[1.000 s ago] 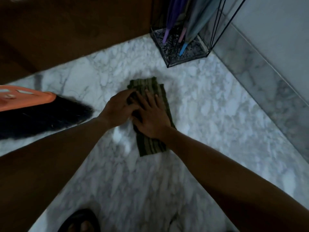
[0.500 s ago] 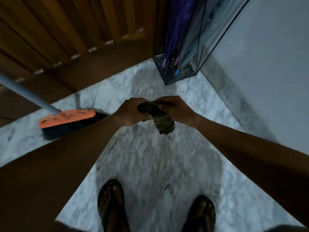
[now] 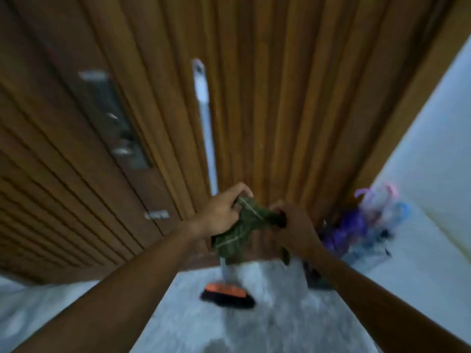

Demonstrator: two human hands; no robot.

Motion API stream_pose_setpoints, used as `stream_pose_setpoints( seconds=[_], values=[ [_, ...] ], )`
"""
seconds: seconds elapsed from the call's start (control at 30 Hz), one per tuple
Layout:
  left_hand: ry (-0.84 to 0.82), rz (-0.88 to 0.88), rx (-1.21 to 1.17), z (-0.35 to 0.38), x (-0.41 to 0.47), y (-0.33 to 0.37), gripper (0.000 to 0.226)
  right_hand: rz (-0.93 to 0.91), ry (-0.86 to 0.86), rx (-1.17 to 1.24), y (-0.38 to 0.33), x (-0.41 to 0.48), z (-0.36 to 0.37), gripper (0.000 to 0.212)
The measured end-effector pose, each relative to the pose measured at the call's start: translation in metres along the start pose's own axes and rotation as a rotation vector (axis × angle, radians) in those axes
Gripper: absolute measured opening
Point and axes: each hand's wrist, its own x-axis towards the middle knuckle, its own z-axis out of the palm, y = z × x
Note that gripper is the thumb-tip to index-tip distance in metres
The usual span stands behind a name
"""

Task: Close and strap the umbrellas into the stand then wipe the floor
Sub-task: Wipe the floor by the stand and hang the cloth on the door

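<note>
The left hand (image 3: 222,215) is curled closed on one end of a dark green striped cloth (image 3: 240,231), fingers wrapped over its top edge, while the right hand (image 3: 293,225) pinches the other end in a tight fist; between them the cloth bunches and sags, with a loose fold hanging below the left wrist. It is held up in the air in front of the chest, well clear of the marble floor (image 3: 254,327), so both hands touch it and nothing else does. Judging by how it droops and creases, the cloth is light, soft and limp, probably a little damp, with no risk of breaking; it is best gripped by the gathered edges or folded into a pad under a flat palm for wiping. Beyond the hands stands the ribbed wooden door (image 3: 280,98), with the pale broom handle (image 3: 206,128) leaning against it and the orange broom head (image 3: 225,291) resting on the floor below. To the right, near the white wall, the umbrellas (image 3: 364,220) stand bunched in their stand, blurred; whether they are strapped cannot be told.
</note>
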Motion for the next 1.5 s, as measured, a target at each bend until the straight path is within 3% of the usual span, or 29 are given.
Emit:
stream_pose_setpoints(
  seconds=[0.1,0.33,0.53,0.6,0.7,0.87,1.1,1.3,1.5],
  values=[
    [0.017,-0.032,0.110,-0.133,-0.039,0.025,0.030,-0.158,-0.102,-0.038,-0.105,0.057,-0.014,0.021],
    [0.351,-0.038,0.270,-0.349,-0.138,-0.011,0.020,-0.379,-0.240,0.030,-0.337,0.153,0.038,0.019],
    [0.547,0.034,0.085,-0.466,-0.193,-0.072,0.014,-0.450,-0.267,0.224,-0.485,0.206,0.120,0.014],
    [0.574,0.074,-0.024,-0.492,-0.199,-0.084,0.012,-0.528,-0.252,0.266,-0.512,0.214,0.134,0.023],
    [0.596,0.145,-0.062,-0.520,-0.196,-0.102,0.003,-0.613,-0.145,0.257,-0.534,0.233,0.147,0.023],
    [0.753,0.223,0.021,-0.539,-0.169,-0.133,0.008,-0.537,0.092,0.037,-0.554,0.269,0.161,0.016],
    [0.997,0.153,0.118,-0.566,-0.120,-0.152,0.021,-0.516,0.452,-0.319,-0.577,0.305,0.179,0.019],
    [1.096,0.163,0.378,-0.553,-0.104,-0.188,0.019,-0.663,0.489,-0.455,-0.558,0.312,0.197,0.007],
    [1.153,0.160,0.187,-0.521,-0.100,-0.205,0.026,-0.675,0.471,-0.348,-0.522,0.312,0.219,0.015]
  ],
)
